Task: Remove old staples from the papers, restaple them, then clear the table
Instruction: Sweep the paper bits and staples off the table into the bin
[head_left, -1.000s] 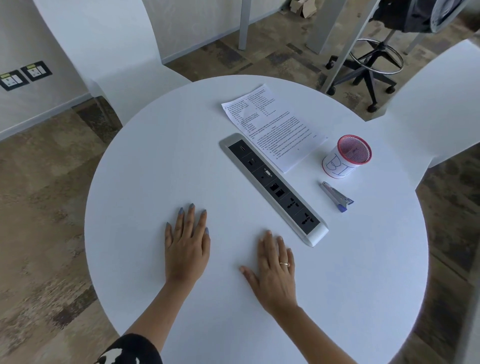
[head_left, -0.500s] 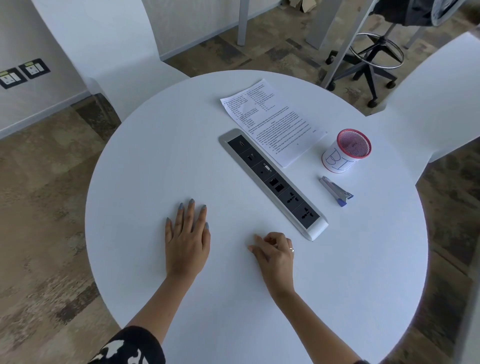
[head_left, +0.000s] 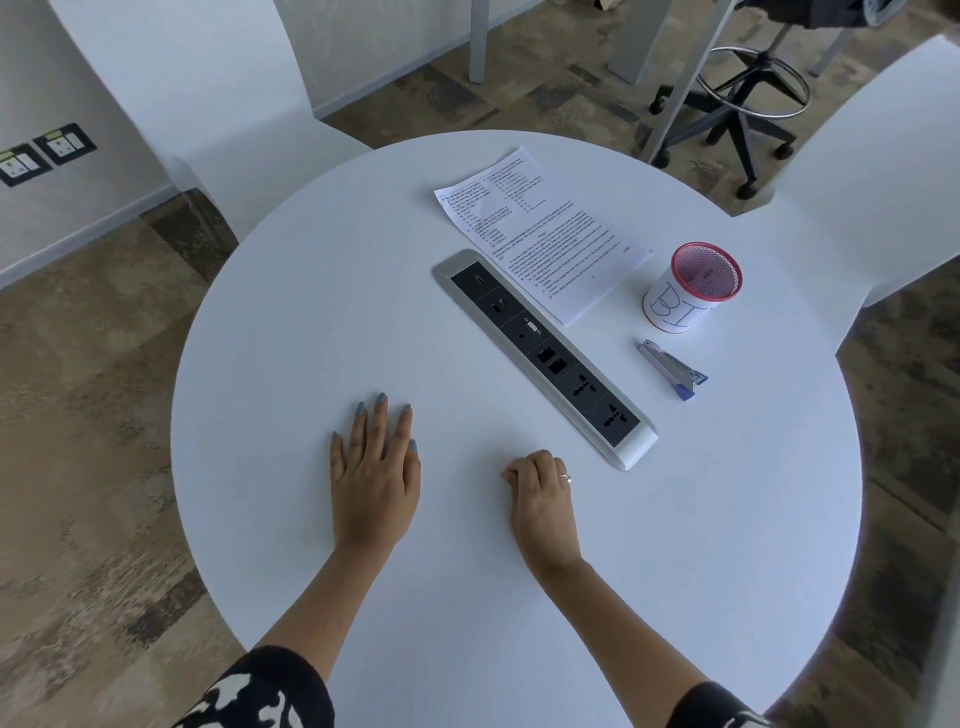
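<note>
1. Since a second ago, the right hand (head_left: 543, 501) has slid a little towards the power strip (head_left: 545, 358) and curled from flat into a loose fist; the left hand (head_left: 375, 475) has kept its place.
2. Left hand: lies palm down on the round white bench (head_left: 291, 332), fingers straight and slightly spread, holding nothing. It sits well to the left of the power strip's near end.
3. Right hand: rests just short of the power strip's near end, fingers tucked under, nothing visible in its grip.
4. Papers (head_left: 540, 234): a printed stack lies flat against the far side of the power strip, touching or slightly overlapping its edge. Its long axis runs diagonally, from far left to near right, roughly parallel to the strip.
5. Stapler (head_left: 672, 369): a small grey one with a blue end, lying to the right of the power strip. Its long axis is also diagonal, blue end nearer the person.
6. Pink mesh cup (head_left: 693, 286) with a paper label stands beyond the stapler, right of the power strip.
7. Step, as a judgement: work has not begun; no staple looks touched. The next move likely calls for reaching over the power strip to draw the papers closer.
</note>
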